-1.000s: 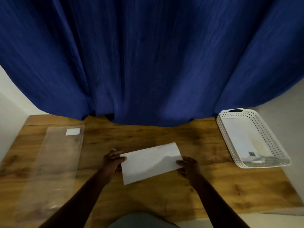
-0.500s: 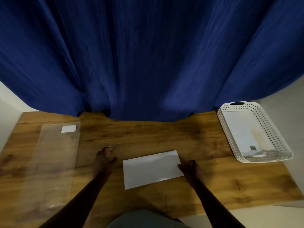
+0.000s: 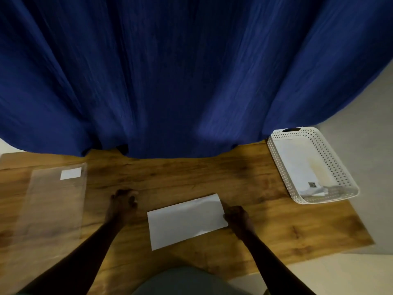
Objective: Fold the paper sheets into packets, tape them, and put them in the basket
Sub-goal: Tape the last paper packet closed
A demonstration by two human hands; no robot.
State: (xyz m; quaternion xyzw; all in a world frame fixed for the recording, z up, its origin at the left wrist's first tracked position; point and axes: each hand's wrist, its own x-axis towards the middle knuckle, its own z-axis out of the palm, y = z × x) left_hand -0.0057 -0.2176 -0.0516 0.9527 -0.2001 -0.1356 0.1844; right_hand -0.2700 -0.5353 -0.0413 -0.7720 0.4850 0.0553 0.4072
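The right hand rests at the right short edge of the folded paper sheet, fingers curled and touching that edge; whether they pinch the paper or only press against it cannot be told from this angle. The sheet lies flat on the wooden table, a white rectangle turned slightly so its right end sits farther from the person than its left. A soft shadow crosses its upper right part.

The left hand is off the paper, just beside its left end, with a strip of bare wood between them. Its fingers are curled inward over the table; it is too dark to say whether anything small is held between them.

Farther left lies a long clear plastic sheet, flat on the table, with a small white rectangle on its far end. At the table's far right corner stands the white perforated basket, well apart from the paper. White paper lies inside it, and something small with a dark mark sits near its front wall.

A dark blue curtain hangs behind the table and fills the upper view.
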